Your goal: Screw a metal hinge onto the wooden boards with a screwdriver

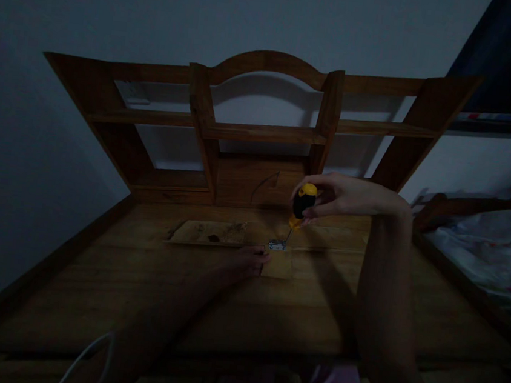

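My right hand (330,196) is wrapped round the yellow and black handle of a screwdriver (303,204). The shaft slants down to the left, and its tip meets the right end of a small metal hinge (277,244). The hinge lies at the back edge of a small wooden piece (277,265) on the desk. My left hand (250,260) grips the left side of that piece, fingers pressed against its edge. Whether the tip sits in a screw is too small to tell.
A long wooden strip (208,231) with dark marks lies left of the hinge on the wooden desk (137,276). Behind stands a wooden shelf unit (266,133) against the wall. A white cable (92,345) loops at the lower left. Plastic-covered bedding (487,246) is at the right.
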`<state>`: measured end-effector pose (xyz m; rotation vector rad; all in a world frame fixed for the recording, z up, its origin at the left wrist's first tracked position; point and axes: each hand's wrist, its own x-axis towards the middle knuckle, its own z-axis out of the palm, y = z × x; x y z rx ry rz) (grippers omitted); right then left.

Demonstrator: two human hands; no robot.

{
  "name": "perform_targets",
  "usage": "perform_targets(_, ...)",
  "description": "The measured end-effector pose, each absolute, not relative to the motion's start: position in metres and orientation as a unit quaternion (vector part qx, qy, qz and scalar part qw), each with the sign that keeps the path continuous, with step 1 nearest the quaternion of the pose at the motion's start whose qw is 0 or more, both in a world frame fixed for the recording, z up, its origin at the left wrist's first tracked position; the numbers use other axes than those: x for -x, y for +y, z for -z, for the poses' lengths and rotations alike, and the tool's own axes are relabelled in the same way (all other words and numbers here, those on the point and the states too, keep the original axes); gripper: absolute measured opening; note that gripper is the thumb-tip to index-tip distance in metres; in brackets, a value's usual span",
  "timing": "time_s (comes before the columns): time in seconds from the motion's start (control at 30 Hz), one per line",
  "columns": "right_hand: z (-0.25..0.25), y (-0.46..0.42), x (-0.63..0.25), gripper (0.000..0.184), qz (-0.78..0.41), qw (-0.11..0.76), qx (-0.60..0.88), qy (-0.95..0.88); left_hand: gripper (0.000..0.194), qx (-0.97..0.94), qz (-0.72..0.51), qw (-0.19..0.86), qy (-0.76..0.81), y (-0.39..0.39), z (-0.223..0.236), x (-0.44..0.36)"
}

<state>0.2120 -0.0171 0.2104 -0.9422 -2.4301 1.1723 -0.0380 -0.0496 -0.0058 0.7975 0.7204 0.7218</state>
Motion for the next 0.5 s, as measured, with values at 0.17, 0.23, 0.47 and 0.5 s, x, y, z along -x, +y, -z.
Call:
perform_targets(0.17, -0.204, -0.008, -0.202, 0.035, -0.248, 0.183, 0.437, -0.845, 0.018, -0.406, -0.316, 0.782, 0.352, -0.049, 0.005, 0.037)
perform_targets(0.23, -0.202, -0.006, -0.196, 0.035, -0.188, 0.201, 0.469, -0.840, 0.019, -0.405, -0.317, 0.778, 0.361, -0.050, 0.005, 0.037)
perform_targets(0.47, -0.205, -0.010, -0.184, 0.028, -0.187, 0.243, 0.347, -0.887, 0.021, -0.404, -0.310, 0.778, 0.368, -0.050, 0.002, 0.036)
perform_targets(0.5, -0.206, -0.011, -0.184, 0.029, -0.195, 0.236, 0.340, -0.889, 0.022, -0.403, -0.309, 0.779, 0.367, -0.049, 0.002, 0.036)
